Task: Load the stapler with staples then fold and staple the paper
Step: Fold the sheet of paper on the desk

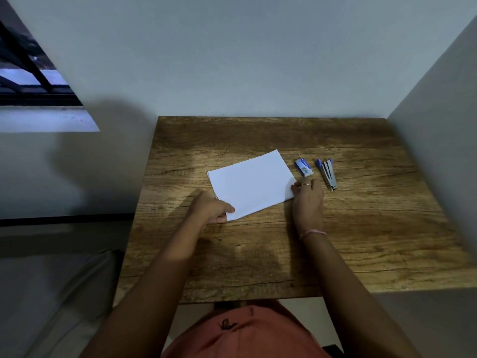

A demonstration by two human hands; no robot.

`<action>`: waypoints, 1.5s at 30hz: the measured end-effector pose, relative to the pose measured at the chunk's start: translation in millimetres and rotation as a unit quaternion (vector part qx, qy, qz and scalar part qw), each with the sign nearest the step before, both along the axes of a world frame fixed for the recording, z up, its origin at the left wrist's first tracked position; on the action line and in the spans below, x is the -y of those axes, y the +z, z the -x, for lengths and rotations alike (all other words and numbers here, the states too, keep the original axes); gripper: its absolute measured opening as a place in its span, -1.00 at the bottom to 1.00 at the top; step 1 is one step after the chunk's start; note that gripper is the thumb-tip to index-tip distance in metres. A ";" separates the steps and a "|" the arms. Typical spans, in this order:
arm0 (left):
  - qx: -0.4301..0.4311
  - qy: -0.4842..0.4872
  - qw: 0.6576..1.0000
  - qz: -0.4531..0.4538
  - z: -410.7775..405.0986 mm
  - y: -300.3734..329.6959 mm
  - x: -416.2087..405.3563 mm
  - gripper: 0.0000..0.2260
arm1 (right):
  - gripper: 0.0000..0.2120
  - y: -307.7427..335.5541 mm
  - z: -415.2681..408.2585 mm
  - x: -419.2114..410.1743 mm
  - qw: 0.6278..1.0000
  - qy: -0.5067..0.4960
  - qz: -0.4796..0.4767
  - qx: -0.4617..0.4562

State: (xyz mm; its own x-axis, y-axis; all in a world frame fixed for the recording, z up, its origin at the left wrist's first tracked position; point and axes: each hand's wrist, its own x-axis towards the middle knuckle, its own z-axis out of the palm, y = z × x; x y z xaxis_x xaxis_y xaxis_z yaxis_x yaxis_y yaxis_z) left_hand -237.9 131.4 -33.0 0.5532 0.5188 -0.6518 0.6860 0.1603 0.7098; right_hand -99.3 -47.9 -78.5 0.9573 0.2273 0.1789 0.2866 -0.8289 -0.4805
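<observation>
A: Pinched in your left hand (211, 208) is the near-left corner of the paper (251, 183); your right hand (307, 195) presses its right edge, grasping nothing.

B: So you're folding?

A: Seemingly. Next, reach right for the stapler (327, 173), beside the staple box (303, 167).

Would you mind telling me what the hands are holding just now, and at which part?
Both hold the white paper: the left hand pinches its near-left corner, and the right hand touches its right corner.
</observation>
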 end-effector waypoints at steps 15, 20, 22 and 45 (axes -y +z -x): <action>-0.012 -0.011 0.999 -0.049 1.7 -3.4 1.1 -0.72 | -0.38 20.5 40.6 -0.3 0.977 0.067 0.200 -0.023; -0.009 -0.025 0.997 -0.077 5.5 -1.2 3.3 -0.78 | -0.28 28.1 51.0 -8.9 0.962 0.046 0.256 -0.079; -0.003 -0.030 0.994 -0.104 10.0 -1.4 5.2 -0.79 | -0.20 29.0 58.0 -12.2 0.959 0.044 0.265 -0.089; -0.013 -0.202 0.920 -0.335 35.7 1.1 7.5 -0.40 | 0.49 40.3 76.3 -25.2 0.944 0.048 0.227 -0.235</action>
State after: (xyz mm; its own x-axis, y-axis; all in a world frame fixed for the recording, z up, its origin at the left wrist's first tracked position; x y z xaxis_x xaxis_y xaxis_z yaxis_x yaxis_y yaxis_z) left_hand -273.6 123.9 -31.8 0.7777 0.5645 -0.2767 0.6118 -0.5784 0.5395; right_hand -175.6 -22.6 -38.2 0.8778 0.2671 -0.3977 0.2135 -0.9612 -0.1744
